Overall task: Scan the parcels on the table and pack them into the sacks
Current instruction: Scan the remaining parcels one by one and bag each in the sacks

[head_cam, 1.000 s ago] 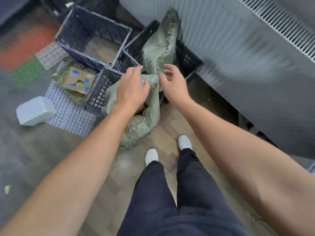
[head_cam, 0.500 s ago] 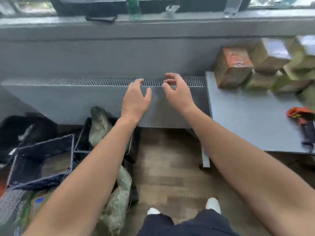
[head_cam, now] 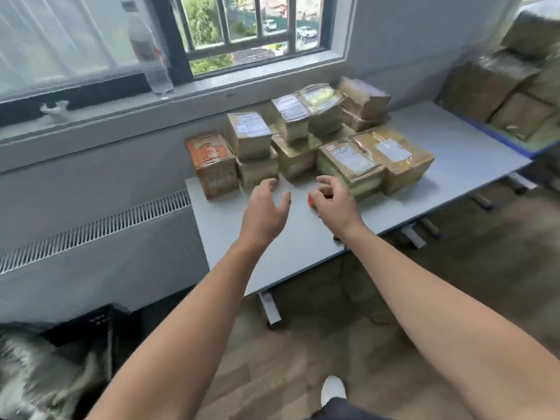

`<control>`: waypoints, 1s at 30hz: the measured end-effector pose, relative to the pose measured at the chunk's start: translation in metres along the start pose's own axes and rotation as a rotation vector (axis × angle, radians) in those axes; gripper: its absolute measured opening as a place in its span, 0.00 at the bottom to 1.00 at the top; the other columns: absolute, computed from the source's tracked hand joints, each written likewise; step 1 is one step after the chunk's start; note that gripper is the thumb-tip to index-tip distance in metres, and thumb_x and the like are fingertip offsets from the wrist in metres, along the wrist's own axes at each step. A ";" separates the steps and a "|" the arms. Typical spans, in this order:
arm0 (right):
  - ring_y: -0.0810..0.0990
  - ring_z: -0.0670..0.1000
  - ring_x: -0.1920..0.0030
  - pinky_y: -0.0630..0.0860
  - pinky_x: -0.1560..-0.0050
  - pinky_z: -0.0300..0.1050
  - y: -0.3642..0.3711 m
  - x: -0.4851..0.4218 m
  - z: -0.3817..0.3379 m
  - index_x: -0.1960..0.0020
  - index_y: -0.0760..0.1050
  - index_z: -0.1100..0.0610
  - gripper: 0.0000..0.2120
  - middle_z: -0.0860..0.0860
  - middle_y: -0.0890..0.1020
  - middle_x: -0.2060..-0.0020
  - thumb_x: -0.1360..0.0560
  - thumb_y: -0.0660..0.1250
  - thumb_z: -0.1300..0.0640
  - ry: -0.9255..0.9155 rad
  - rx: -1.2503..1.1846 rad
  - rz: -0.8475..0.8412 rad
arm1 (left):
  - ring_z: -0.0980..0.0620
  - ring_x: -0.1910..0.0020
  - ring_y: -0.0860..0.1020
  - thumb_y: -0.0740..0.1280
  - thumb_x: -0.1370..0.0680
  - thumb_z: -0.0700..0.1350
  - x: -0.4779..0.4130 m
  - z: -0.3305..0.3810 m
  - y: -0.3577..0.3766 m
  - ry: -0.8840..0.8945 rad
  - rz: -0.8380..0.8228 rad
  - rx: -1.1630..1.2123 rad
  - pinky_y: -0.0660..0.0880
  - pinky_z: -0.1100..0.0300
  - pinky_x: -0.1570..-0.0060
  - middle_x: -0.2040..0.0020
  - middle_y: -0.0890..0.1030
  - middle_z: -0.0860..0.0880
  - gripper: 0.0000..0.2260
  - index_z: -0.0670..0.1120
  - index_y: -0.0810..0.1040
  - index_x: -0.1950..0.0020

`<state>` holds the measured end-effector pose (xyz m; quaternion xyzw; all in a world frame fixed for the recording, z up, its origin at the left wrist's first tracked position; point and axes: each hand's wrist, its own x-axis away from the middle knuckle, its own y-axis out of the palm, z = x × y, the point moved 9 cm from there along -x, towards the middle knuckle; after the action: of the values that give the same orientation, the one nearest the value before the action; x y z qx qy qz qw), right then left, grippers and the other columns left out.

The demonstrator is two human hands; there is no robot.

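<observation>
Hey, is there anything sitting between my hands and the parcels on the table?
Nothing visible. The left hand and right hand are above the bare table, just short of the parcels. Only a bit of an orange thing shows under the right hand.

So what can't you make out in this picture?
Head view, parcel labels: print too blurred to read.
Head view, orange object on the table: mostly hidden by the right hand; grip unclear.
Head view, sack lower left: blurred, cut by the edge.
Head view, stacked boxes far right: cut by the edge.
</observation>
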<state>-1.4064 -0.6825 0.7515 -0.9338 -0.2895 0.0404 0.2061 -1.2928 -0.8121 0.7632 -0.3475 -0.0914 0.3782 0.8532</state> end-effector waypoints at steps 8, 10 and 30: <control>0.78 0.48 0.48 0.75 0.49 0.42 -0.092 -0.042 0.055 0.33 0.73 0.52 0.16 0.48 0.79 0.49 0.20 0.63 0.54 0.086 -0.019 0.063 | 0.46 0.36 0.73 0.62 0.19 0.52 -0.026 0.052 0.104 -0.045 -0.137 0.011 0.70 0.54 0.38 0.32 0.73 0.45 0.22 0.44 0.68 0.27; 0.77 0.48 0.50 0.71 0.52 0.39 -0.103 -0.050 0.066 0.33 0.72 0.52 0.15 0.47 0.78 0.51 0.20 0.63 0.55 0.105 -0.015 0.077 | 0.46 0.36 0.73 0.62 0.19 0.52 -0.036 0.054 0.120 -0.060 -0.166 0.012 0.71 0.54 0.38 0.32 0.73 0.45 0.22 0.44 0.67 0.27; 0.73 0.52 0.36 0.69 0.44 0.42 -0.135 -0.173 0.112 0.31 0.71 0.54 0.17 0.52 0.75 0.36 0.19 0.63 0.55 0.213 0.108 0.150 | 0.40 0.47 0.79 0.61 0.21 0.55 -0.156 0.043 0.221 -0.140 -0.326 0.034 0.78 0.39 0.50 0.32 0.67 0.46 0.24 0.47 0.62 0.28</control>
<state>-1.6426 -0.6380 0.6964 -0.9395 -0.1927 -0.0280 0.2818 -1.5482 -0.7951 0.6652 -0.2865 -0.1992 0.2596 0.9004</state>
